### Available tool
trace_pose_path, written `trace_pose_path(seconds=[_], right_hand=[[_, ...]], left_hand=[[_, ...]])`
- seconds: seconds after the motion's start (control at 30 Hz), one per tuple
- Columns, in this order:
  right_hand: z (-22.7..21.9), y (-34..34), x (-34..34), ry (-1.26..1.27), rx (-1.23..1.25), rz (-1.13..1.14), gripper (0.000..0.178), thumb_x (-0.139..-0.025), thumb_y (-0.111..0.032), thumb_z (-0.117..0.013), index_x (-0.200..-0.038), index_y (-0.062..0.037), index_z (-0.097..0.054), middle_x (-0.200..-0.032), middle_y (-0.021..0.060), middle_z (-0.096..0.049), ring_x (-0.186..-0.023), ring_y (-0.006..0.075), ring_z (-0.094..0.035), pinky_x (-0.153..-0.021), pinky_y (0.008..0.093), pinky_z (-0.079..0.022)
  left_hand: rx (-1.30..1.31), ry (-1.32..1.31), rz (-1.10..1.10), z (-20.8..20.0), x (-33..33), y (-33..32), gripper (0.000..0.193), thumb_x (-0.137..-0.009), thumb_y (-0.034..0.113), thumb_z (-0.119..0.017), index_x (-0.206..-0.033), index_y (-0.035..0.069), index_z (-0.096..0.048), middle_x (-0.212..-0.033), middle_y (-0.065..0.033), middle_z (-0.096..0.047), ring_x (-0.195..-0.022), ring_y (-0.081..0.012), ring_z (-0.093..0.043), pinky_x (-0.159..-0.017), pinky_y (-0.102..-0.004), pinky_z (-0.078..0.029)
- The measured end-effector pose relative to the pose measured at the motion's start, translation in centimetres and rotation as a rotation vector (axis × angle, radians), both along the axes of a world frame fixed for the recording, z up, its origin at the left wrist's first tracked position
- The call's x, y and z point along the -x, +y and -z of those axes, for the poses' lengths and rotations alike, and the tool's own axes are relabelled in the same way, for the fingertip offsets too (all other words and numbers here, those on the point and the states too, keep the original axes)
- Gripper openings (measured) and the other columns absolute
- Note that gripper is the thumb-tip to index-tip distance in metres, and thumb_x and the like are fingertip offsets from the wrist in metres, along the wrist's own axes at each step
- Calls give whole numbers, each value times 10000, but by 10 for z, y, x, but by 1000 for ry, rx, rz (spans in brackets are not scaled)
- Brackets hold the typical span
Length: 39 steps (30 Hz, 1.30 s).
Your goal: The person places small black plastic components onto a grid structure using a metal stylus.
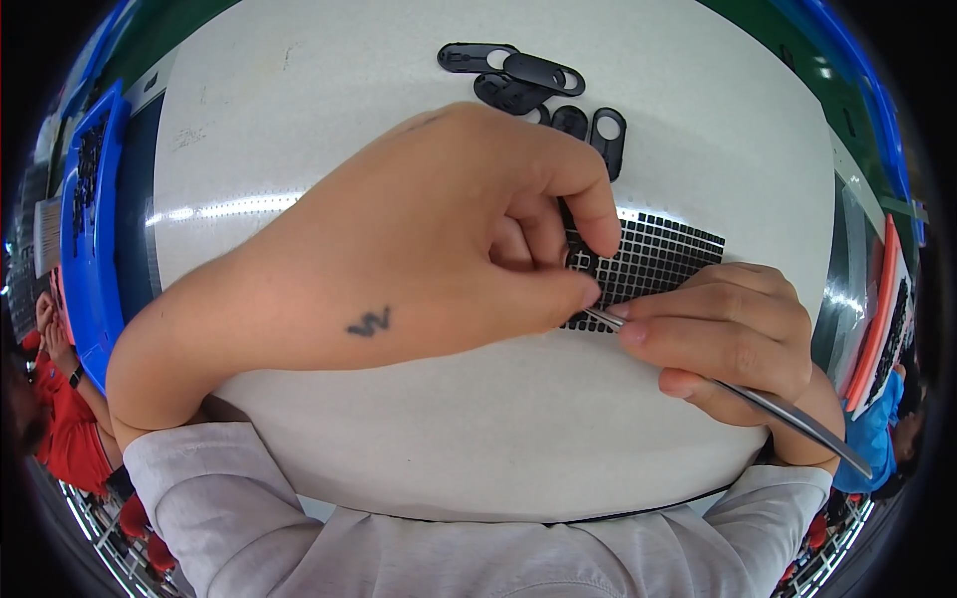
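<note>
My left hand (439,229) reaches across the middle, its thumb and fingers closed round a small black plastic part (582,261), mostly hidden by the fingers. In my right hand (743,334) is a pair of metal tweezers (812,429), slanting down to the right. The tweezers' tips meet the area by my left thumb; whether they grip anything there is too small to tell. Under both hands lies a sheet of small black square pads (668,249) in rows, partly covered by my fingers.
Several oval black plastic covers (543,73) with round holes lie at the far middle of the white table (399,429). A blue bin (88,239) stands at the left, an orange-red tray (872,309) at the right. People (70,419) sit at both sides.
</note>
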State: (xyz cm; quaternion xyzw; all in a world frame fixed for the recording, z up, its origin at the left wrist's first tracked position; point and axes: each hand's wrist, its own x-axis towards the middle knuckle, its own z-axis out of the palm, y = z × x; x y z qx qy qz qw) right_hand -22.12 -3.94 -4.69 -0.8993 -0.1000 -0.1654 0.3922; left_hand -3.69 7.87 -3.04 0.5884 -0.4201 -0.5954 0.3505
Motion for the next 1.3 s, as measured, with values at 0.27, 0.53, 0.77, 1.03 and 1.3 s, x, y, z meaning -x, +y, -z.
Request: trace_pose_path(seconds=[0.27, 0.53, 0.77, 1.03, 1.3], right_hand=[[-7, -8, 9, 187, -500, 150, 282, -853, -199, -479, -880, 64, -579, -805, 177, -595, -579, 180, -594, -500, 260, -480], [-20, -11, 17, 313, -611, 242, 172, -834, -85, -501, -869, 49, -602, -761, 128, -605, -578, 124, -561, -502, 208, -433], [-10, -12, 11, 111, -602, 253, 188, -845, -99, -489, -850, 45, -609, -731, 111, -605, -553, 101, -551, -480, 193, -423], [-8, -14, 14, 259, -593, 253, 187, -851, -138, -521, -875, 25, -610, -732, 86, -598, -551, 86, -540, -488, 184, -411], [-13, -13, 13, 313, -594, 325, 154, -837, -113, -551, -896, 15, -613, -702, 60, -599, -535, 59, -505, -469, 174, -386]], left_hand=[[-45, -89, 48, -11, -5, 2, 225, -686, -31, -638, -883, 11, -538, -746, -14, -551, -625, -27, -504, -527, -131, -378], [258, -614, -331, -28, -74, -57, 211, -787, 133, -575, -968, 29, -546, -763, -25, -565, -706, -103, -512, -616, -246, -418], [600, -1177, -214, -24, -47, -53, 165, -778, 139, -599, -904, 32, -588, -828, -32, -556, -765, -146, -517, -660, -251, -417], [568, -982, 371, -27, -26, -48, 146, -741, 85, -597, -862, 6, -580, -811, -113, -544, -778, -254, -532, -699, -314, -441], [812, -1030, 151, -12, -14, -24, 158, -768, -45, -524, -919, -14, -561, -807, -49, -538, -685, -88, -516, -545, -200, -424]])
